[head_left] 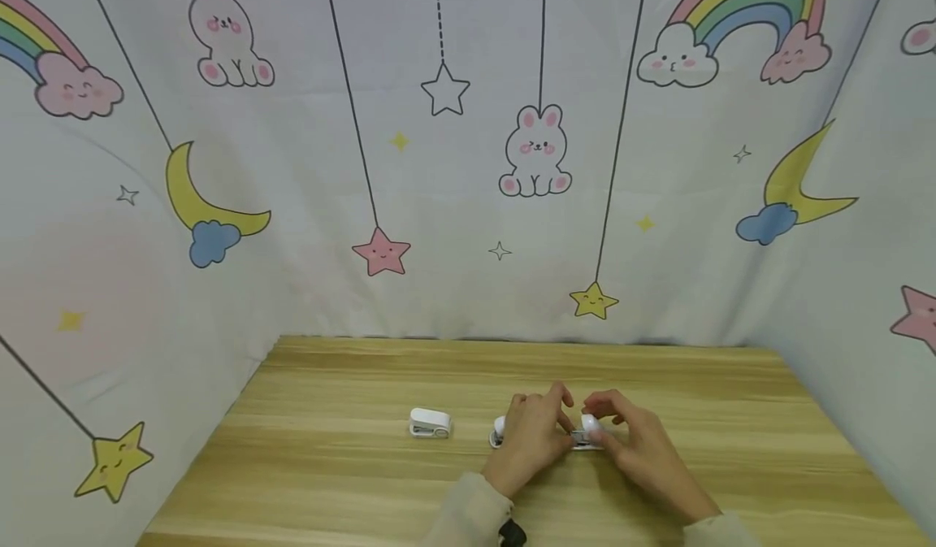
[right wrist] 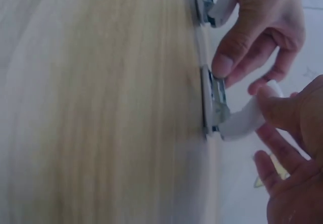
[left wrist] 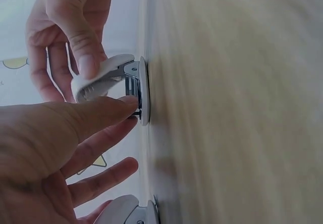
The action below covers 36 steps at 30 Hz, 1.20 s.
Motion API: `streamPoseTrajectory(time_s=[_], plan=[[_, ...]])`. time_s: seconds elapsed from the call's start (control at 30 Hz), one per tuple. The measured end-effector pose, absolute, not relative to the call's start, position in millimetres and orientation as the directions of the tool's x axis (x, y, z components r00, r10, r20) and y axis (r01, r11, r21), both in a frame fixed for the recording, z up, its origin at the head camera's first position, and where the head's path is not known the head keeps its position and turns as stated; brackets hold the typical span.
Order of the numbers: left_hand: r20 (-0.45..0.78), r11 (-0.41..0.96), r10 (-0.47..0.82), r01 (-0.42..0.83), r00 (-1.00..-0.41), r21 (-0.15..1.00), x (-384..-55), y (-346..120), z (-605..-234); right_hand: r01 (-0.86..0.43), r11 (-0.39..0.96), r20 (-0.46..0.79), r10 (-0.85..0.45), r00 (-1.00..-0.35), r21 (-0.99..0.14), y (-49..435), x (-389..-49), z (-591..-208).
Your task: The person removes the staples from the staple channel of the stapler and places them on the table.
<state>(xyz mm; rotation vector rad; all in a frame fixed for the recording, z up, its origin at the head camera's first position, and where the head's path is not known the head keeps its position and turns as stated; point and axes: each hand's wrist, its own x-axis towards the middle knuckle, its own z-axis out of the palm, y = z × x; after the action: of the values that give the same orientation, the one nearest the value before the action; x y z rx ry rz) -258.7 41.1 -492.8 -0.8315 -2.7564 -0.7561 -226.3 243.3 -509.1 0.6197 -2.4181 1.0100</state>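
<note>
A small white stapler [head_left: 589, 423] has its top cover swung up, baring the metal staple channel [right wrist: 218, 100]. My right hand [head_left: 639, 441] pinches the raised cover [right wrist: 247, 118] between thumb and fingers. At the other end of the same stapler, my left hand [head_left: 537, 433] pinches the front of the base, its thumb [left wrist: 118, 107] on the metal channel and a finger just below. The base sits low along the wooden table. A second white stapler [head_left: 499, 427] is partly hidden behind my left hand; its cover [right wrist: 225, 4] also stands raised in the right wrist view.
A third white stapler [head_left: 430, 423] with its cover down lies left of my hands on the wood-grain table [head_left: 329, 482]. Behind and at both sides hangs a white cloth [head_left: 461, 287] printed with rabbits, stars, moons and rainbows.
</note>
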Motion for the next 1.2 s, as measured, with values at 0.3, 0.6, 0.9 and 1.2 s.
streamPoseTrajectory(time_s=[0.3,0.6,0.9,1.2], plan=[[0.268,0.719,0.46,0.532,-0.847,0.447,-259,41,-490,-0.559,0.657,0.606,-0.191,-0.772,-0.506,266,-221,-509],[0.239,0.697,0.44,0.497,-0.865,0.517,-261,39,-490,-0.517,0.687,0.577,-0.173,-0.798,-0.51,284,-212,-518],[0.204,0.711,0.485,0.519,-0.851,0.474,-264,36,-485,-0.485,0.751,0.656,-0.092,-0.749,-0.448,272,-198,-508],[0.236,0.784,0.537,0.582,-0.81,0.216,-268,33,-484,-0.295,0.45,0.3,-0.061,-0.952,-0.843,237,-183,-491]])
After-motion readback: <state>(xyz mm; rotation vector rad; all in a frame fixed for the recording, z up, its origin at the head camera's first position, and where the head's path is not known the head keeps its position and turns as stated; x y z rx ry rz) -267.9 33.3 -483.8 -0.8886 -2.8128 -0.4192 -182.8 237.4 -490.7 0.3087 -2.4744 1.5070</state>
